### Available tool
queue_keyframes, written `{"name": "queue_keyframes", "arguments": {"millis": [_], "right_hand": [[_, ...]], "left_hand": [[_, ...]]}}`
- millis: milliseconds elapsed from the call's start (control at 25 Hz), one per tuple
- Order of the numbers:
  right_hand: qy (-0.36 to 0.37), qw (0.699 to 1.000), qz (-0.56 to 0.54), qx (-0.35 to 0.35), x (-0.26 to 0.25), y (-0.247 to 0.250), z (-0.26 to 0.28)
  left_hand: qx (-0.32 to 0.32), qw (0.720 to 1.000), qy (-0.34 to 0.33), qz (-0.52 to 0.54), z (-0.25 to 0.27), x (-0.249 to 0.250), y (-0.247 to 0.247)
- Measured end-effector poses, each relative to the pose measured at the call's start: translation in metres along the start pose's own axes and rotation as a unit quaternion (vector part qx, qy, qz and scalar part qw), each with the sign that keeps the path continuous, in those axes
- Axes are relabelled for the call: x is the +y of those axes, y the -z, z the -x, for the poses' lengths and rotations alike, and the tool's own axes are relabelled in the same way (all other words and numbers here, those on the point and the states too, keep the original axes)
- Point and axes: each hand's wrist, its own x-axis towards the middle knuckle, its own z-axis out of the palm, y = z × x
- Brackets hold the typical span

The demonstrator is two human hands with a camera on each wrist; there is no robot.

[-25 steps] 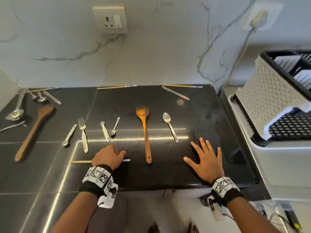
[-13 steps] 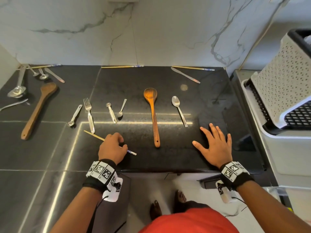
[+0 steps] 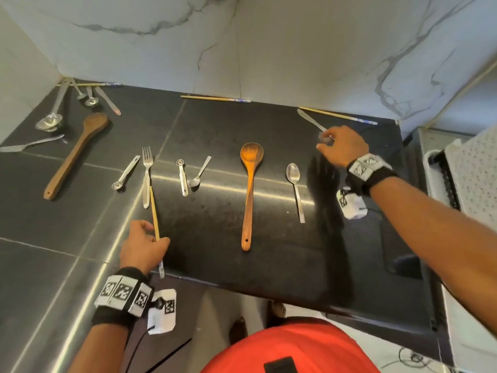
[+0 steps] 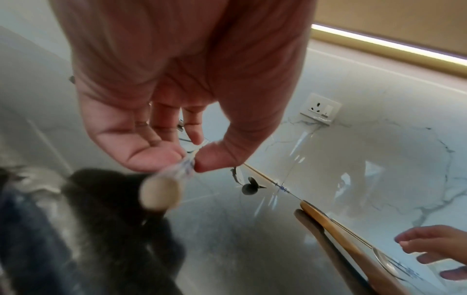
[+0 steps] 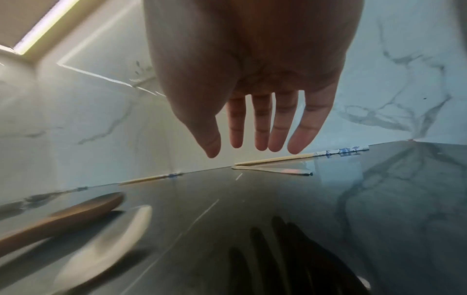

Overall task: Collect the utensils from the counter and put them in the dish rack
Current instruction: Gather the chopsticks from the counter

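The counter (image 3: 269,265) is showing as dark polished stone, glossy enough to be mirroring a light streak and the hands' shadows, while the wall (image 3: 295,49) behind is looking like smooth white marble with grey veins. The big spoon (image 3: 248,189) and the darker ladle-like spoon (image 3: 72,157) are reading as wood, the first with a warm sheen, the second duller. The fork (image 3: 146,173), teaspoon (image 3: 295,189) and knife (image 3: 310,120) are gleaming as polished metal, and the chopstick (image 3: 154,211) is appearing as pale matt wood.
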Motion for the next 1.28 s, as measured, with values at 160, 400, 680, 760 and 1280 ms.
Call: {"name": "queue_keyframes", "arguments": {"millis": [160,400,680,760,1280], "right_hand": [[-0.007,1.0,0.013,-0.002,0.025,0.011,-0.081],[0.017,0.993,0.107,-0.043,0.069,0.021,-0.135],[0.023,0.998,-0.057,-0.004,0.041,0.029,-0.097],[0.056,0.978,-0.201,0.018,0.004,0.028,-0.056],[0.225,0.89,-0.386,-0.093,-0.187,-0.083,0.122]], "left_hand": [[0.012,0.993,-0.021,0.116,0.021,0.012,-0.003],[-0.045,0.973,-0.076,0.214,0.034,0.063,-0.034],[-0.113,0.942,-0.094,0.302,0.021,0.116,-0.064],[-0.136,0.929,-0.087,0.333,0.02,0.124,-0.068],[-0.231,0.865,-0.086,0.437,-0.013,0.105,-0.032]]}}
